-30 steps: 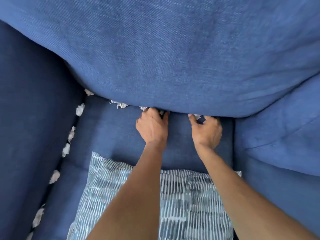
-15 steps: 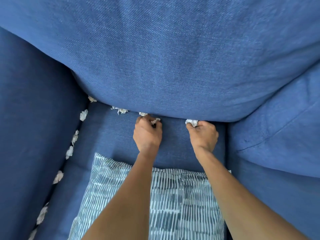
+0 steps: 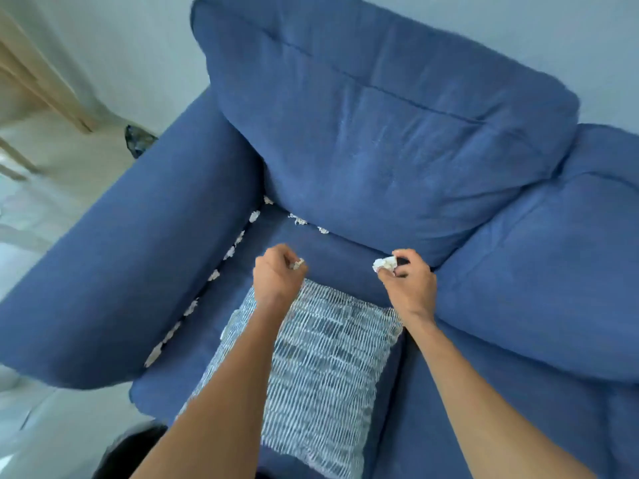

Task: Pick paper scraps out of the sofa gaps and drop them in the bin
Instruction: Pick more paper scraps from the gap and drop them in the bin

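Observation:
My left hand (image 3: 277,275) is closed on a small white paper scrap (image 3: 298,263) above the blue sofa seat (image 3: 345,257). My right hand (image 3: 409,280) pinches a larger crumpled paper scrap (image 3: 384,263) in its fingertips. Several more white scraps (image 3: 229,253) sit in the gap along the left armrest (image 3: 131,271). Two scraps (image 3: 298,220) poke out under the back cushion (image 3: 380,140). No bin is clearly in view.
A striped blue-and-white pillow (image 3: 318,368) lies on the seat under my forearms. A second back cushion (image 3: 546,271) is at the right. Pale floor (image 3: 41,209) and a dark object (image 3: 138,140) lie left of the sofa. Something black (image 3: 128,451) shows at the bottom edge.
Both hands pulled back from the gap under the back cushion, each holding a scrap. My head rose and drew back, so the whole sofa corner and floor came into view.

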A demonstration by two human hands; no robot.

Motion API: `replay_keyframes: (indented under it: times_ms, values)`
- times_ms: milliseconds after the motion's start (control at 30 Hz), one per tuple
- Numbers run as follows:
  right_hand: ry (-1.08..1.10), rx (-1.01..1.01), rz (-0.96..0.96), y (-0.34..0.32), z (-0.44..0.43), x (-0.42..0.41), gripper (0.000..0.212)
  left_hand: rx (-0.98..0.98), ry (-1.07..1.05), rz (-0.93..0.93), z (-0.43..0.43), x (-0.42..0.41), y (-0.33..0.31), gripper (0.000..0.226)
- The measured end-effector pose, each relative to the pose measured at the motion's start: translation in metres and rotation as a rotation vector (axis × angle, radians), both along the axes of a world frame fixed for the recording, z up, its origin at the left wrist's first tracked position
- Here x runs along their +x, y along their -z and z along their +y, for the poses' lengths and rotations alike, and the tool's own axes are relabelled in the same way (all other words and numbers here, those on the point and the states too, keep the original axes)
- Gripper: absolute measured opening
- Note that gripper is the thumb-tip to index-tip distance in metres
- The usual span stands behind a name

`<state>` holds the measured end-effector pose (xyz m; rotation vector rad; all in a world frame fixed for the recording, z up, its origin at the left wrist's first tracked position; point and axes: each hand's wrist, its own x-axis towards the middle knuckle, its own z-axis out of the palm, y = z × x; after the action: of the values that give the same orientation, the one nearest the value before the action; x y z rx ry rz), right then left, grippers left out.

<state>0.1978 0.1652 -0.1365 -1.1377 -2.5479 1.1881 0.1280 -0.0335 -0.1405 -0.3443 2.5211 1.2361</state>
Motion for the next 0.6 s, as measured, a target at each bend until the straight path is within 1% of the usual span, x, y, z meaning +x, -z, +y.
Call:
replay_keyframes:
  times_ms: [67, 133, 267, 367, 467, 533, 600]
  values:
    - [-0.055, -0.024, 0.004, -0.046, -0.025, 0.03, 0.017, 0.0, -0.077, 0.009, -0.044, 0.044, -0.049, 0.009]
    - [-0.138, -0.026, -0.017, -0.087, -0.057, 0.059, 0.017, 0.027, -0.151, 0.025, -0.088, 0.093, -0.093, 0.013]
    - [-0.336, -0.067, -0.059, -0.129, -0.131, 0.112, 0.019, 0.024, -0.255, 0.013, -0.17, 0.188, -0.141, 0.018]
    - [-0.492, -0.139, -0.169, -0.135, -0.191, 0.148, 0.02, 0.023, -0.35, -0.02, -0.229, 0.256, -0.154, 0.018]
    - [-0.647, -0.146, -0.237, -0.131, -0.251, 0.182, 0.016, -0.034, -0.472, -0.097, -0.283, 0.321, -0.152, 0.021]
    - [-0.699, -0.135, -0.251, -0.128, -0.286, 0.202, 0.02, -0.034, -0.555, -0.12, -0.313, 0.355, -0.147, 0.021]
    - [-0.732, -0.136, -0.273, -0.123, -0.319, 0.219, 0.021, -0.022, -0.59, -0.135, -0.337, 0.383, -0.142, 0.021]
